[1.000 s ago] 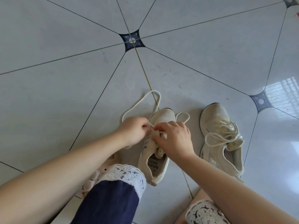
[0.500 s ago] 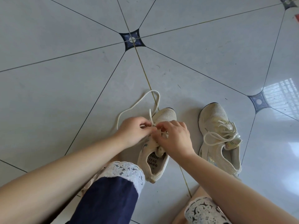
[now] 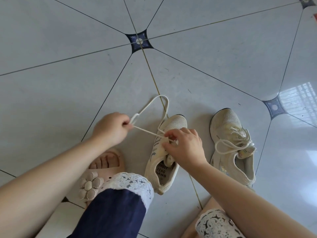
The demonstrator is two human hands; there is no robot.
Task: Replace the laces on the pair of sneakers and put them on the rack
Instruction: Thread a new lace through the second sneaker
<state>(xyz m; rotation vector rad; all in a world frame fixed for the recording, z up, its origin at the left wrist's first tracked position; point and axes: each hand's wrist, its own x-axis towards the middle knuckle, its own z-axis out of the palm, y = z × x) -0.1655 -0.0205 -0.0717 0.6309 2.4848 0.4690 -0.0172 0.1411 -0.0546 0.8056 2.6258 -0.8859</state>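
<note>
Head view looks straight down at the tiled floor (image 3: pixel 68 83), where the person crouches over the pair. Furthest left, the left hand (image 3: pixel 111 129) has its fingers (image 3: pixel 123 121) closed in a pinch on the lace (image 3: pixel 149 132). It draws one stretch taut out to the side, away from the shoe. The rest of the cord lies in a loose loop on the floor beyond the toe.

Next along stands the middle sneaker (image 3: pixel 173 122), upright on its sole, toe pointing away. Only the eyelets nearest the toe seem to carry the lace. Those nearer the ankle look bare and the tongue is bunched, so I judge the threading has barely begun on this one. The right hand (image 3: pixel 187 148) steadies it, finger and thumb curled on the upper just where the lace comes out.

Near it on the right, not touching, sits the other sneaker (image 3: pixel 226 119). It already carries a lace, with loose loops lying over its tongue. Whether that is the new lace or the old I cannot tell, nor whether it is tied. No rack is in sight, so both shoes are yet to be shelved.
</note>
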